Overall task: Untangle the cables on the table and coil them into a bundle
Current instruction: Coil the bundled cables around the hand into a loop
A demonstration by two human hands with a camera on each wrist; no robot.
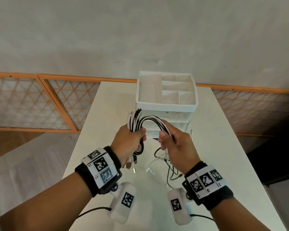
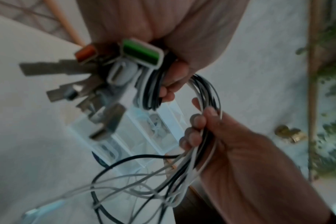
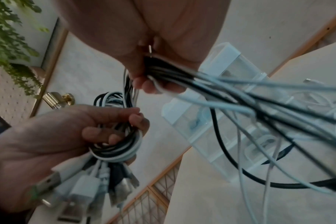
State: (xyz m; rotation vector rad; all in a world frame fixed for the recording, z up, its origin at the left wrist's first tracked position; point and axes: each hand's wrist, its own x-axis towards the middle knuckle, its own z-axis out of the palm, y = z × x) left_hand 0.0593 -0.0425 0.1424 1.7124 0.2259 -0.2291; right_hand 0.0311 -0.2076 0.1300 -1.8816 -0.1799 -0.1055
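Observation:
A bundle of black and white cables arches in the air between both hands above the white table. My left hand grips the coiled part, with several USB plugs hanging below the fist; the plugs fill the left wrist view. My right hand grips the cable strands a little to the right, thumb side up. Loose cable ends trail from it down onto the table.
A white drawer organiser with open top compartments stands just behind the hands, clear drawers below. Orange lattice panels line the wall behind the table. Green foliage and a brass fitting show in the wrist views.

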